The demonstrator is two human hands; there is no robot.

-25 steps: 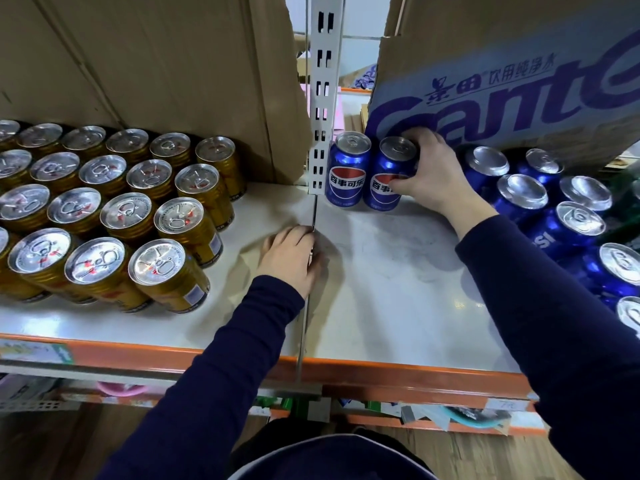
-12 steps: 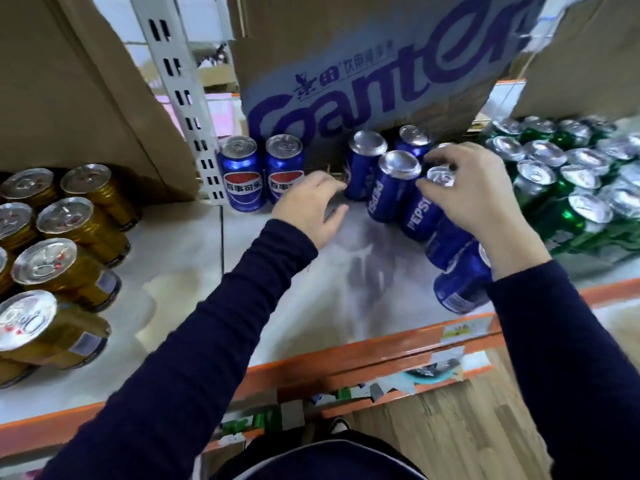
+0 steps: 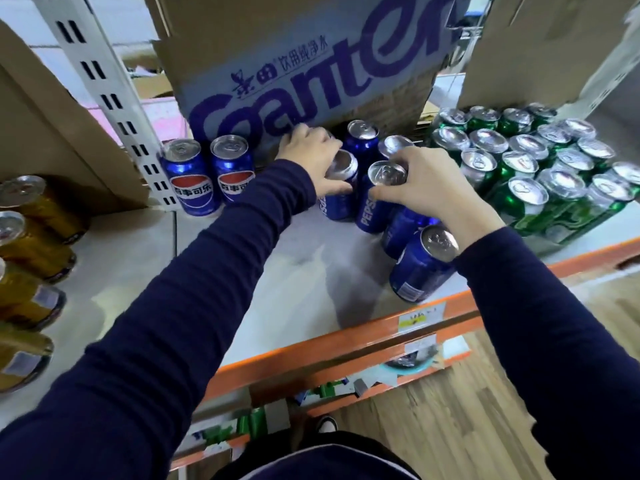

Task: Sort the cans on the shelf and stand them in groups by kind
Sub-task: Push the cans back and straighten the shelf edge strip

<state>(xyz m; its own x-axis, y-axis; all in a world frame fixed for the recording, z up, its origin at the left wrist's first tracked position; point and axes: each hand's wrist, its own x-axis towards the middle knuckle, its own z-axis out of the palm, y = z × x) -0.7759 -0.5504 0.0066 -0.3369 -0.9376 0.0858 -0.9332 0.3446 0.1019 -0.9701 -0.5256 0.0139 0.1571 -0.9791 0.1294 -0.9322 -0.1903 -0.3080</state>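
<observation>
Both hands have just closed: the left hand (image 3: 308,157) wraps its fingers round a blue can (image 3: 339,204), and the right hand (image 3: 433,188) pinches the second blue can (image 3: 371,211) by its rim. The upright blue pair (image 3: 211,178), left of the fingers, is their likely destination.

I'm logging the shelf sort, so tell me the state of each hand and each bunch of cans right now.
left hand, fingers grip a blue can near its top.
right hand, fingers grip a second blue can at its rim.
two blue cans by the post, upright, logos forward, untouched.
front blue can, upright near the shelf edge, untouched.
green cans, upright, grouped on the right.
gold cans, upright, grouped on the left.
</observation>
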